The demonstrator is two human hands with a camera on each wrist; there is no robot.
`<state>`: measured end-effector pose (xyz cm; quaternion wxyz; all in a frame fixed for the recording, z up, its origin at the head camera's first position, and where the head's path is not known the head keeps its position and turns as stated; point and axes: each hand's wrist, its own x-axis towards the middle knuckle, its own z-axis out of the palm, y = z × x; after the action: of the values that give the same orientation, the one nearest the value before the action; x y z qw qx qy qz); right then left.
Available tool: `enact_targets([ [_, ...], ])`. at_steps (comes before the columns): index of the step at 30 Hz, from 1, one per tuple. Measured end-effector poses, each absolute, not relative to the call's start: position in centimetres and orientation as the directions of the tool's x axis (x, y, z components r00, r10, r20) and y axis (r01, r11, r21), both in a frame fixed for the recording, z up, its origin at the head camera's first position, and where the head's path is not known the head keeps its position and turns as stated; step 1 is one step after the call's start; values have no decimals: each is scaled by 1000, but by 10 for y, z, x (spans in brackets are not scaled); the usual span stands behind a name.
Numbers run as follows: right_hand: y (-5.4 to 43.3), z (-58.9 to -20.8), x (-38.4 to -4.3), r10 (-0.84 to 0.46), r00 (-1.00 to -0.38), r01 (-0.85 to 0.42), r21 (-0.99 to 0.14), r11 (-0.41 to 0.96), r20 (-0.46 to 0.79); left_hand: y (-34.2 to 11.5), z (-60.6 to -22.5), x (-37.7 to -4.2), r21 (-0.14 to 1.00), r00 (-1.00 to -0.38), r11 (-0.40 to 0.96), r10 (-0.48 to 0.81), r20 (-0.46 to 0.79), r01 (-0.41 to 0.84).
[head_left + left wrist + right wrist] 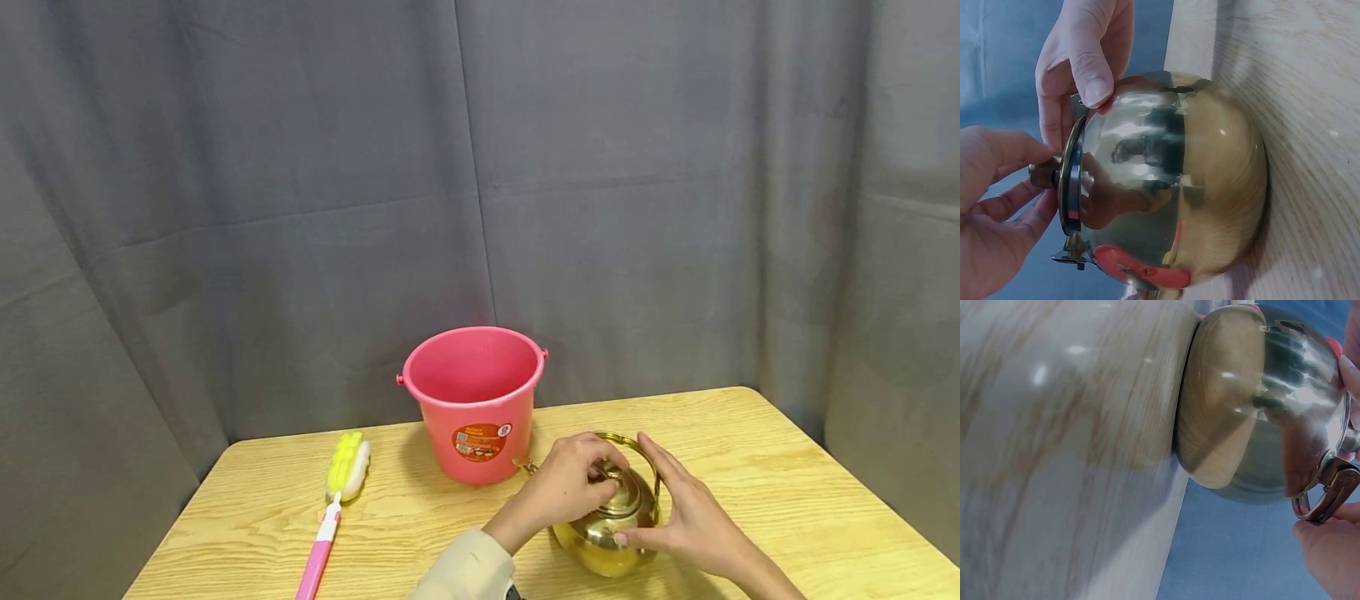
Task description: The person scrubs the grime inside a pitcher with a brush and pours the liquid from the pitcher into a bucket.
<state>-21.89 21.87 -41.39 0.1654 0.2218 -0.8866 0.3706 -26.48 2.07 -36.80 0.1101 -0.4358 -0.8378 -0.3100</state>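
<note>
I find the kettle (598, 550) on the tabletop (787, 483), near the bucket (483, 421). The left hand (570, 479) pinches the lid knob (612, 472); the right hand (688, 515) is spread against the kettle. I judge a loose pinch could slip off polished metal, or weak bracing let the kettle tip.

One kettle (600, 552), one lid (627, 500), one bucket (441, 433), one brush (330, 522), one table (795, 492), two hands (566, 482) (693, 518).

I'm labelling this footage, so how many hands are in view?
2. The bare left hand pinches the round golden lid knob of the shiny, rounded golden metal kettle; the bare right hand touches the kettle's body. No third hand shows.
</note>
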Motion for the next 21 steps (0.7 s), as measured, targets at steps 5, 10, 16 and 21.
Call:
enact_targets([
  [5,218,-414,-219,-267,-845,-517,-576,634,464,20,-366,-266,405,-581,426,684,441,809],
  [10,218,-415,-219,-265,-847,-513,-576,636,461,20,-365,-267,434,-590,417,683,429,798],
  [16,218,-415,-219,-259,-852,-503,-579,642,455,21,-365,-268,407,-564,401,679,469,821],
  [21,218,-414,-219,-258,-852,-504,-581,639,455,20,-365,-268,394,-541,379,681,493,837],
])
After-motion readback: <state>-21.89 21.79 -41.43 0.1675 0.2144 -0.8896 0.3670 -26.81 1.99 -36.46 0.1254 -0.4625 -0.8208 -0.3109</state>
